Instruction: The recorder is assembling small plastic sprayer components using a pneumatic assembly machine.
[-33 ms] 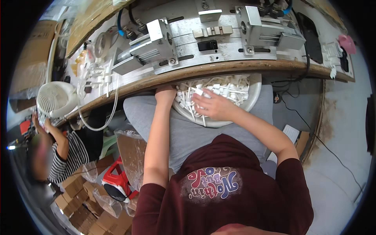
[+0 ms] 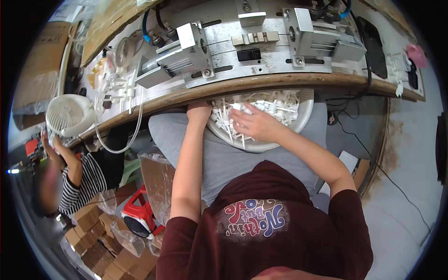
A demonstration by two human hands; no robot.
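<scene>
A round white plastic basin [image 2: 305, 109] rests on my lap, partly under the workbench edge. It is heaped with small white plastic parts [image 2: 280, 112], many with a thin stem and a blocky end. My right hand [image 2: 255, 125] lies over the near middle of the heap, fingers stretched and apart, touching the parts; no held piece can be made out. At the basin's left rim is my left hand [image 2: 199, 112], its fingers hidden beneath the bench edge.
On the workbench [image 2: 224, 84], a metal fixture has two clamp blocks [image 2: 191, 44] [image 2: 303, 39] facing a small central jig [image 2: 255, 38]. A white fan [image 2: 70, 115], hose and white fittings sit left. Another person [image 2: 84, 182] works at far left, near cartons [image 2: 126, 263] and a red stool [image 2: 140, 210].
The bench and its fixture sit very slightly farther right in the picture. The right hand's fingers have shifted a little among the white parts; the left hand stays at the rim.
</scene>
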